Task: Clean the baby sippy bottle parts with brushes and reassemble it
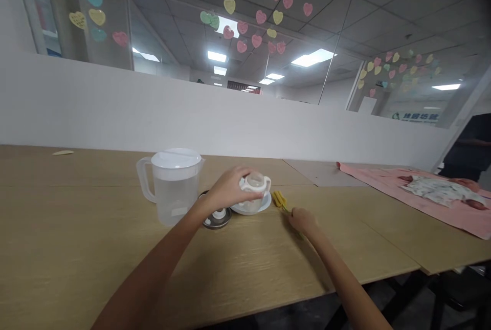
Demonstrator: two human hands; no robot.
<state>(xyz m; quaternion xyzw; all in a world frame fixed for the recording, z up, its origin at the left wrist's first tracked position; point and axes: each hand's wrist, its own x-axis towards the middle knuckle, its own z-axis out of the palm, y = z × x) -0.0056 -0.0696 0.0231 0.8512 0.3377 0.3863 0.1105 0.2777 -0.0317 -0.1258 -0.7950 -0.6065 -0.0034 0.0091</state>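
Observation:
My left hand is closed around a baby bottle with a clear body and white side handles. It is tilted with its clear end towards me, just over a white bowl. My right hand grips the handle of a bottle brush with a yellow sponge head. The brush head is beside the bowl, to its right, apart from the bottle. Left of the bowl is a round metal dish with small white parts in it, partly hidden by my left wrist.
A clear lidded pitcher holding water stands at the left. A pink cloth at the far right bears a baby-like figure in white patterned clothing. A person in dark clothes is at the right edge. A low wall backs the table.

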